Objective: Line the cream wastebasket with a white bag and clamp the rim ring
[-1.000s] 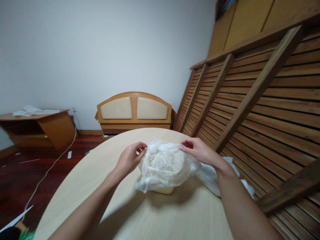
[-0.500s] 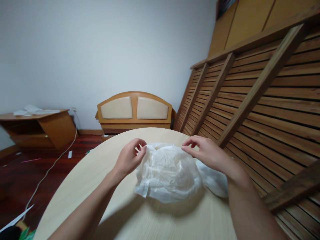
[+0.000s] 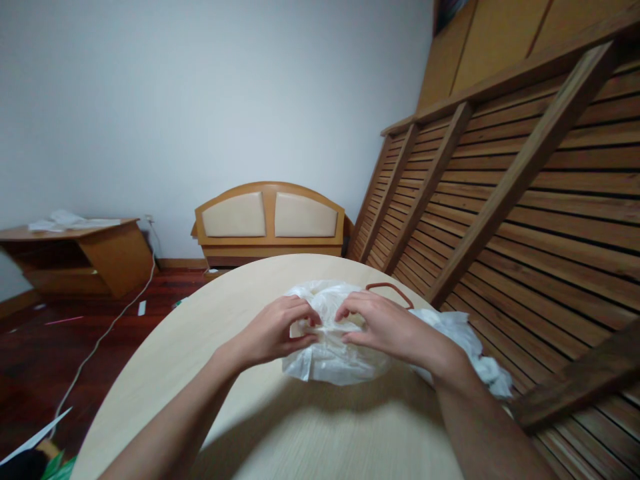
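Note:
A crumpled, translucent white plastic bag (image 3: 345,367) rests on the round pale table (image 3: 250,413). My left hand (image 3: 285,330) is at the bag's left side, thumb and fingers pinching its thin plastic near the middle. From the right, my right hand (image 3: 375,323) pinches the same bag, close to the left fingertips. What the bag contains cannot be made out. Beyond my right wrist lies a second white bag (image 3: 450,327), partly behind the forearm. A thin brown loop (image 3: 390,285) shows on the table behind my right hand.
Slatted wooden panel (image 3: 500,233) leans along the table's right side. A headboard (image 3: 270,217) stands against the wall behind the table. At the left, a low desk (image 3: 115,257) holds white papers, and a cable (image 3: 105,333) runs over the floor.
Both hands have moved inward from the bag's far corners to its middle, and the bag looks flatter. More of the second bag and the brown loop now show.

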### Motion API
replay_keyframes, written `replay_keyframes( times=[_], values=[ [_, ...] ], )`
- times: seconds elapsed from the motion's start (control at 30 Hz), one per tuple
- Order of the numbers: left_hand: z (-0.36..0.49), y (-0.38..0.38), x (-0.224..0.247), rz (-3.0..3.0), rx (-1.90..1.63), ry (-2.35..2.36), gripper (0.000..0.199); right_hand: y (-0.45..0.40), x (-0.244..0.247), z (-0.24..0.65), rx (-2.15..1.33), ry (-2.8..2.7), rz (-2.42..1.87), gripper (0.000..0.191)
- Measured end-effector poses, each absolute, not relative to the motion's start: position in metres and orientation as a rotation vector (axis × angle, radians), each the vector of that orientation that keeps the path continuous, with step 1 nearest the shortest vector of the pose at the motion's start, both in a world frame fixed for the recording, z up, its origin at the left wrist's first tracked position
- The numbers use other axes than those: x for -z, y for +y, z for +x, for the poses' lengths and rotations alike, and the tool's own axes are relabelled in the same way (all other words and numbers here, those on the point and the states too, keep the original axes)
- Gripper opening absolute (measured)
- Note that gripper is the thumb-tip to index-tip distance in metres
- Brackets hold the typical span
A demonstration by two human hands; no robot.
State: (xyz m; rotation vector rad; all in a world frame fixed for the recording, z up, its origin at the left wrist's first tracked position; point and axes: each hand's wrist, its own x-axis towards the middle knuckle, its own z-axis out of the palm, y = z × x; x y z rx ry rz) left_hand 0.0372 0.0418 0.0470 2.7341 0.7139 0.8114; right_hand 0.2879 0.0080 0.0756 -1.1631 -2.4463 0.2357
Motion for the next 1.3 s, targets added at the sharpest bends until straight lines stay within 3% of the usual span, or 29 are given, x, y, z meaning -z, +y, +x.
replay_keyframes(
  times=[0.43,0.67,0.8,0.93,1.1,1.3],
  values=[
    [0.039,0.07,-0.012,2.816,-1.063,1.163,0.023,0.06,-0.034,0.275,0.026,-2.165,-1.078,0.013],
    [0.038,0.052,0.003,2.618,-1.557,1.156,0.021,0.053,-0.019,0.274,0.122,-1.938,-1.033,0.01],
    [0.025,0.03,0.024,2.72,-1.541,1.083,0.032,0.034,0.005,0.277,0.313,-1.961,-0.97,0.005],
    [0.017,0.032,0.049,2.803,-1.533,1.177,0.04,0.022,0.036,0.273,0.435,-2.033,-0.896,0.017],
    [0.018,0.042,0.059,2.825,-1.56,1.156,0.02,0.025,0.057,0.263,0.447,-2.047,-0.937,0.043],
    [0.029,0.03,0.059,2.868,-1.537,0.992,0.016,0.027,0.055,0.265,0.509,-2.092,-0.866,0.047]
  ],
)
